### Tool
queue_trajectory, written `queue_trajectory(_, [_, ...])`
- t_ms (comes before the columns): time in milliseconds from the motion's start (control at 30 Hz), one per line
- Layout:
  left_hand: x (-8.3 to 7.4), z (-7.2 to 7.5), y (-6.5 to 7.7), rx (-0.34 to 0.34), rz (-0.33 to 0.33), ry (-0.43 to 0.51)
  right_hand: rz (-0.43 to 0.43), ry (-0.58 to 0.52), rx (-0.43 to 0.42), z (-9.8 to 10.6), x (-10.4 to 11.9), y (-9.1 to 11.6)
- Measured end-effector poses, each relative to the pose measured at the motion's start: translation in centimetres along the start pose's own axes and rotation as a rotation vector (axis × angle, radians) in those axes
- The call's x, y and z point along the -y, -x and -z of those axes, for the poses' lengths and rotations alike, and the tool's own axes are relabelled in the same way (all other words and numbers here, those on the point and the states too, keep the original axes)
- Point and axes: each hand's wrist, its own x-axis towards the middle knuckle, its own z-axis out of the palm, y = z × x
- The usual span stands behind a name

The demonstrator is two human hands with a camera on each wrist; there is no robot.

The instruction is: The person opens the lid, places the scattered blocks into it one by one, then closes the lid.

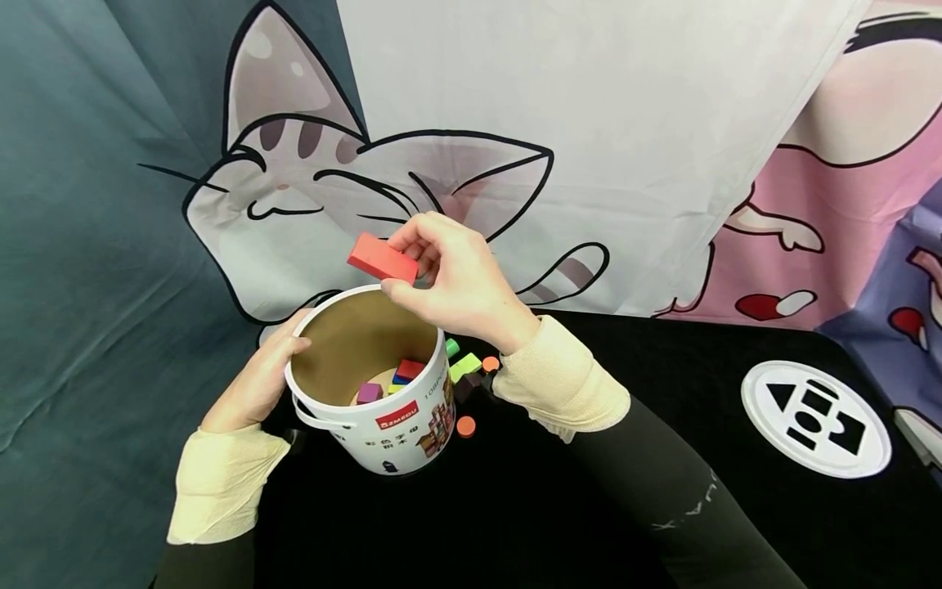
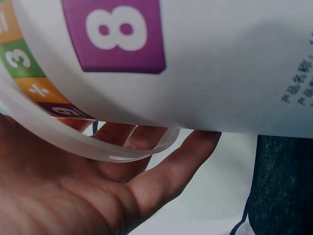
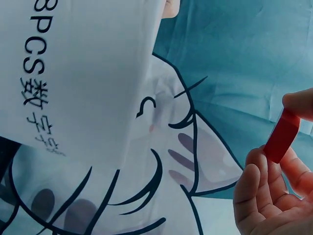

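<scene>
A red rectangular block (image 1: 383, 258) is pinched between the thumb and fingers of my right hand (image 1: 456, 274), above the far rim of a white bucket. The same red block (image 3: 282, 135) shows edge-on in the right wrist view. My left hand (image 1: 259, 376) grips the bucket (image 1: 390, 442) at its left side, with the thumb hooked over the rim. In the left wrist view, its fingers (image 2: 166, 181) lie against the bucket wall beside the white handle (image 2: 112, 152). Inside the tilted bucket are a purple block (image 1: 370, 393) and a red block (image 1: 409, 370) on blue and yellow ones.
Behind the bucket on the black table lie a yellow-green block (image 1: 465, 366), a green piece (image 1: 452, 348), a dark block (image 1: 468, 386) and orange round pieces, one (image 1: 466, 426) nearer. A white lid (image 1: 765, 388) with shaped holes lies at right. A cat-print cloth (image 1: 625, 123) hangs behind.
</scene>
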Motion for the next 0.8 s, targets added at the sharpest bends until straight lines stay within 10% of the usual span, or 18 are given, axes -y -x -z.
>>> queue_trajectory(800, [-0.3,0.0,0.0,0.003,-0.003,-0.013,0.073,0.004,0.033,-1.5,1.2,-0.6])
